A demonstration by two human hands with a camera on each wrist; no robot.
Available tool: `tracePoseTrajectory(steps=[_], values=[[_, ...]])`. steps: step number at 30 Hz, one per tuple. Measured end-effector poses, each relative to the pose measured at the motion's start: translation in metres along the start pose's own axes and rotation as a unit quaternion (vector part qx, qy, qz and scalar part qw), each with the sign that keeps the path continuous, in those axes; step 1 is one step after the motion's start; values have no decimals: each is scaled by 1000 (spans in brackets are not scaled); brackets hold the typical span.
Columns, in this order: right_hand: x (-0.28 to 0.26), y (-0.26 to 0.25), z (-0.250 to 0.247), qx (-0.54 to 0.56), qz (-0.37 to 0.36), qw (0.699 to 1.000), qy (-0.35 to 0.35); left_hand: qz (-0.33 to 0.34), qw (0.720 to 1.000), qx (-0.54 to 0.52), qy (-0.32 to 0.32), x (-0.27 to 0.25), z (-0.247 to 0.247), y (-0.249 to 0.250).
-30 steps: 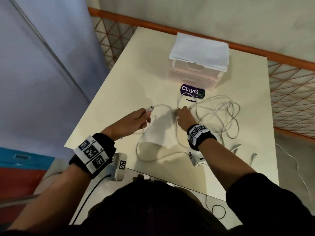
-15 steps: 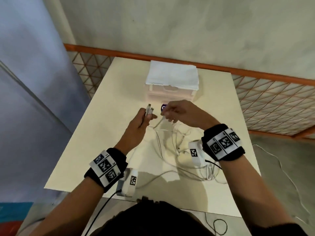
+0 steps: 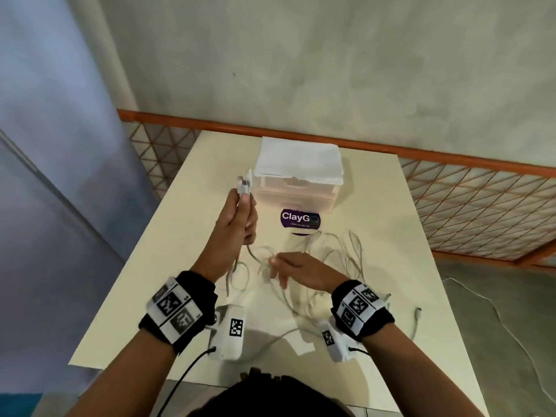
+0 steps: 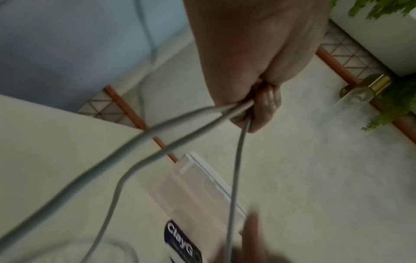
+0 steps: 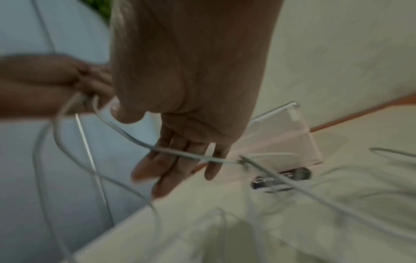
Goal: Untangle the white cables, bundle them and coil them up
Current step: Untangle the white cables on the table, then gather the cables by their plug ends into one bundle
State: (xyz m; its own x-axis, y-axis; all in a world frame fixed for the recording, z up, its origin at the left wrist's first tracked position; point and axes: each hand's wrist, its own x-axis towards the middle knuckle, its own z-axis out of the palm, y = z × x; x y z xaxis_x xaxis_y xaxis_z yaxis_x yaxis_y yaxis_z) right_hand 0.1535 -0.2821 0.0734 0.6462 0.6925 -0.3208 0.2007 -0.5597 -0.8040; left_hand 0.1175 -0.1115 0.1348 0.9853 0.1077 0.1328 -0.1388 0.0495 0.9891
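Observation:
Several white cables [image 3: 334, 254] lie tangled on the cream table [image 3: 180, 266]. My left hand [image 3: 248, 203] is raised above the table and grips their ends in a fist, with the white connectors [image 3: 245, 185] sticking up out of it. In the left wrist view, three strands [image 4: 157, 135] run down from that left hand [image 4: 258, 99]. My right hand [image 3: 276, 269] hovers lower and nearer to me, over the tangle. Its fingers [image 5: 171, 169] are straight, and one cable [image 5: 126, 131] runs across them. A loose connector [image 3: 416, 314] lies at the right.
A translucent drawer box [image 3: 296, 191] with a white cloth [image 3: 298, 158] on top stands at the table's far side. A purple ClayGo sticker [image 3: 299, 219] lies in front of it. An orange railing [image 3: 451, 155] runs behind, and another cable [image 3: 496, 311] lies on the floor at the right.
My left hand has lifted the connector ends higher and farther away. My right hand has dropped from beside the left hand toward me, and its fingers have straightened. The head view has tilted up.

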Motion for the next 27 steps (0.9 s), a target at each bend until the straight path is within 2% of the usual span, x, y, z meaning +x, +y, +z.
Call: tracePoseTrajectory(steps=[1,4,7,9,13,16,18,20,23,25,27], values=[[-2,14,-1,-28,16,999,19,6,1000,20,21,1,-10,3],[-14,53,-21,-23,70,993,88,17,995,70,71,1,-35,6],[-21,65,-47,-63,88,987,122,16,988,126,93,0,-45,-7],[-23,55,-59,-78,61,988,118,17,981,183,66,-1,-41,-19],[-15,6,-61,-85,-19,992,86,-16,969,240,-52,-3,-11,-35],[-8,-24,-60,-39,-72,990,112,-18,962,257,-89,-5,11,-40],[-9,-27,-65,-7,-79,990,121,10,966,252,-54,-4,10,-38],[-13,-14,-67,-4,-51,994,93,39,969,244,12,0,0,-31],[-17,31,-72,-82,24,994,73,71,962,230,126,6,-22,-18],[-23,64,-79,-95,67,991,70,74,953,195,219,10,-41,-15],[-31,84,-85,-78,95,989,87,42,944,204,258,13,-58,-16]])
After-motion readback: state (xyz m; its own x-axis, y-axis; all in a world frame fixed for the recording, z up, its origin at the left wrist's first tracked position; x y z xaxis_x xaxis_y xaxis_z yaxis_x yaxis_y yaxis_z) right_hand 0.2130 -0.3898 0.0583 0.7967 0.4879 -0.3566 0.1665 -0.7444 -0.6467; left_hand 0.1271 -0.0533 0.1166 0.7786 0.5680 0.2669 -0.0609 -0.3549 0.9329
